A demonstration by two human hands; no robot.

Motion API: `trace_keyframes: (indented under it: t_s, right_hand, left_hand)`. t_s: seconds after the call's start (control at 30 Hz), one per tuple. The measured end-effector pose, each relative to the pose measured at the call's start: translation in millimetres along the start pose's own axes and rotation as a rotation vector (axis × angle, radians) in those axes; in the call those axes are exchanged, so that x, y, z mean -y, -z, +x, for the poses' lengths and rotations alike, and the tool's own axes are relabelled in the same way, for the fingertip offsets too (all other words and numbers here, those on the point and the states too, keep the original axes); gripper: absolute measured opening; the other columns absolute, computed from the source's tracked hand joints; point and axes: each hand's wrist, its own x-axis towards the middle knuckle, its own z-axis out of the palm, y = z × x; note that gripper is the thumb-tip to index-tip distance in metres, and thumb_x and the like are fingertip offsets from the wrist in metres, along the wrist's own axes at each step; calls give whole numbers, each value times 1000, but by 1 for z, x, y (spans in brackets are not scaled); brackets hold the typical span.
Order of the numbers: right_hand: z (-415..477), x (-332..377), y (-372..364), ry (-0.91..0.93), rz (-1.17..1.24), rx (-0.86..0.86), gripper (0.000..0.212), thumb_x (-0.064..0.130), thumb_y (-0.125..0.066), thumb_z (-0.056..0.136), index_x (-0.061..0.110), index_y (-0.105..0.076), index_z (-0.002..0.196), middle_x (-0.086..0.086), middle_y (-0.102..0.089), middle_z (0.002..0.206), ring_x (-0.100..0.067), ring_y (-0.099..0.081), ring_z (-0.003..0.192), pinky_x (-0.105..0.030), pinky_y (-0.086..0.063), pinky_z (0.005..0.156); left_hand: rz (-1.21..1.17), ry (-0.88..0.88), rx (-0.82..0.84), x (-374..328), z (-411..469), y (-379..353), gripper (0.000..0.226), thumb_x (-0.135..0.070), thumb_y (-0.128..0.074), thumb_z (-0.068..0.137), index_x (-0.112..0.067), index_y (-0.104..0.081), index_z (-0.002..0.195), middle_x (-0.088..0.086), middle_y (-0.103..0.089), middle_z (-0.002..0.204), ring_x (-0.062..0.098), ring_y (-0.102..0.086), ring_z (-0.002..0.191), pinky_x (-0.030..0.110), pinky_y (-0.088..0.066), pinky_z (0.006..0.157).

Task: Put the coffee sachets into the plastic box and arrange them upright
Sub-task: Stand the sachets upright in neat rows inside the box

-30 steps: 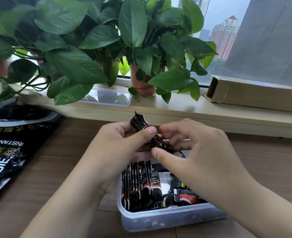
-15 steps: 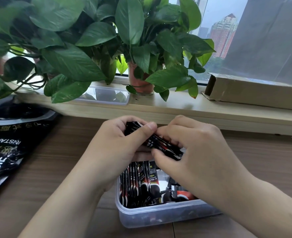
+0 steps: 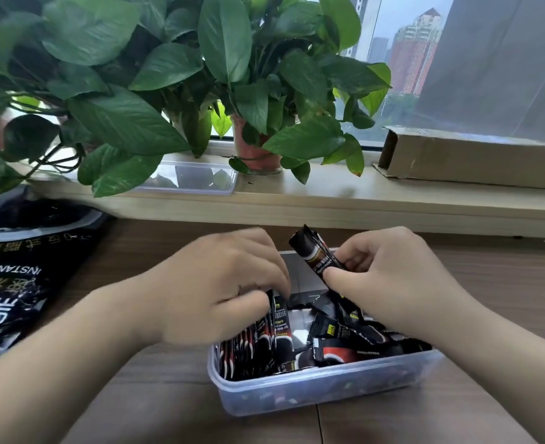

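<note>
1. We log the left hand (image 3: 220, 283): grip pinching upright black-and-red coffee sachets (image 3: 255, 344) at the left of the clear plastic box (image 3: 312, 390).
2. Right hand (image 3: 389, 277): grip pinching a black sachet bundle (image 3: 316, 254) above the box's far side.
3. Loose sachets (image 3: 338, 350) lie jumbled inside, right.

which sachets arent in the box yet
The held sachets, pinched by the right hand above the plastic box's far side. All others are inside: the upright row that the left hand holds, and loose sachets lying jumbled on the right.
</note>
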Motion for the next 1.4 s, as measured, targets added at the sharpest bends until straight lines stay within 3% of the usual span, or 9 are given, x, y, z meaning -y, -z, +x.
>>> trace_keyframes:
  t_s: [0.1,0.17,0.33,0.53,0.7,0.83,1.0,1.2,1.4]
  right_hand:
    - [1,-4,1,-64,23,19,12,30,-74,72,22,-75,63,1,-70,58,-4,-52,43,-10,-38,41]
    - [0,-7,0,-83,31,31,12,30,-75,72,23,-75,63,1,-70,59,-4,-52,44,-11,-39,42]
    - [-2,-11,-4,-75,-3,45,11,27,-74,72,22,-74,62,3,-71,59,-4,-56,49,-14,-43,47]
    - [-3,-14,-4,-69,-3,53,10,28,-75,72,24,-74,63,6,-70,59,-3,-57,49,-14,-43,47]
    - [-9,0,4,-45,-16,41,13,30,-75,70,21,-73,61,4,-69,57,-6,-56,46,-12,-40,42]
    - [-13,25,2,-32,-259,258,28,37,-69,70,10,-72,69,-10,-60,56,-16,-44,48,-23,-40,45]
    - [1,41,-29,-3,-455,363,35,27,-68,73,12,-46,50,-1,-38,46,-18,-38,46,-22,-31,42]
    - [18,39,-58,1,-460,489,26,26,-62,82,14,-55,60,0,-55,46,-17,-57,52,-22,-44,49]
    - [16,23,-54,-150,-169,577,32,40,-64,92,12,-71,78,-10,-74,67,-18,-73,59,-21,-53,64]
  left_hand:
    - [24,-25,282,8,14,-8,48,-27,-39,77,-18,-75,108,-9,-71,119,11,-53,108,19,-42,96]
    - [55,-18,399,12,21,-13,60,-36,-33,74,-26,-70,120,-11,-68,126,8,-48,109,6,-31,94]
    - [238,-41,565,14,25,-19,62,-52,-24,75,-40,-67,119,-12,-62,108,6,-44,109,32,-40,95]
    - [179,-41,508,22,2,-8,51,-56,-31,85,-37,-68,114,-14,-60,123,5,-47,120,31,-37,101]
    - [228,-77,485,20,-10,-8,51,-57,-25,93,-33,-65,113,-13,-63,111,8,-50,114,37,-37,99]
    - [242,-76,423,16,-10,-10,51,-56,-26,92,-34,-69,108,-10,-57,102,11,-48,103,39,-39,91]
    - [250,-64,345,14,-16,-11,48,-55,-29,91,-34,-71,105,-2,-49,100,15,-44,94,40,-40,83]
    - [222,-68,312,15,-16,-14,49,-49,-31,90,-29,-76,97,1,-53,92,18,-48,87,41,-41,80]
    - [128,-38,219,15,-23,-15,43,-42,-39,89,-26,-76,105,-2,-61,94,15,-56,85,40,-45,79]
